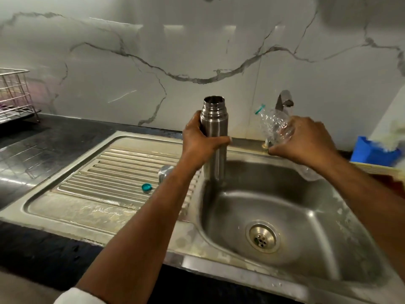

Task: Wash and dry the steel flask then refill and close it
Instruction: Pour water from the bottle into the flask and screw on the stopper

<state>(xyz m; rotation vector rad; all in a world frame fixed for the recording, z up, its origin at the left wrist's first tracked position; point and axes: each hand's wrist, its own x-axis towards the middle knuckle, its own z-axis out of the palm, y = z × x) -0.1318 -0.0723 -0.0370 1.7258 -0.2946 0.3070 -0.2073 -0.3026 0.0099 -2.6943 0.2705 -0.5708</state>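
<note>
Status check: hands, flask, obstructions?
Left hand grips steel flask, upright, uncapped. Right hand holds plastic bottle, tilted. Nothing between them.

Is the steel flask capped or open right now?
Open. The steel flask, upright in the left hand, shows a bare threaded mouth; its steel cap sits on the drainboard.

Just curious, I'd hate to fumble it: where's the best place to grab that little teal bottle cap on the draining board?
Probably pinch the teal bottle cap by its round rim, coming straight down from above. It lies flat and low on the ribbed draining board, so there is little side wall to catch.
</note>
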